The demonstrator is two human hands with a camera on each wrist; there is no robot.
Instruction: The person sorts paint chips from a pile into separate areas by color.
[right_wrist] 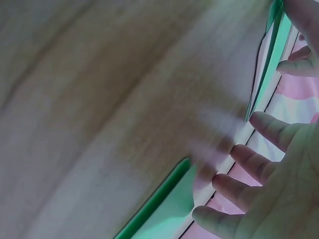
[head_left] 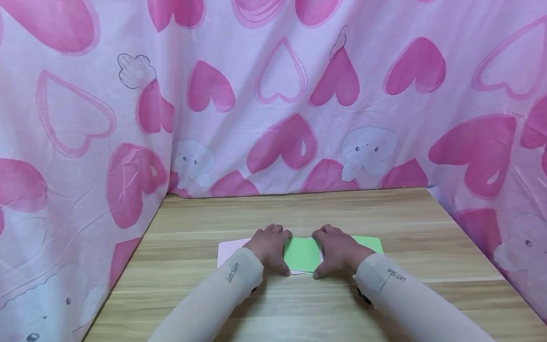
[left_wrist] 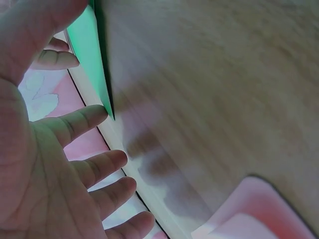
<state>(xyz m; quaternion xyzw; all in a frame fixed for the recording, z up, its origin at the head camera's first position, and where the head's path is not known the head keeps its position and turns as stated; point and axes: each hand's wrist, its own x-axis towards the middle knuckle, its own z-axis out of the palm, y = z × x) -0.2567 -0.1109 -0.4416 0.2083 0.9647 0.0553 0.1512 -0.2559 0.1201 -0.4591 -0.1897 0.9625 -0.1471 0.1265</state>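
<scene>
My left hand (head_left: 270, 248) holds the left side of a small stack of cards, a green card (head_left: 302, 255) on top, with the thumb at the near edge and the index finger at the far edge. On the right side my right hand (head_left: 337, 249) grips the same stack in the same way. A pale layer shows between green ones at the stack's edge in the right wrist view. The other fingers of both hands stretch out beside it. A pink card (head_left: 230, 251) lies left of the left hand, partly covered by it. Behind the right hand lies another green card (head_left: 371, 242).
The cards are on a wood-grain table (head_left: 273, 308). Pink cloth (head_left: 282, 61) printed with hearts stands around its back and both sides. Cream sleeves (head_left: 205, 299) cover both forearms, with something dark at each cuff.
</scene>
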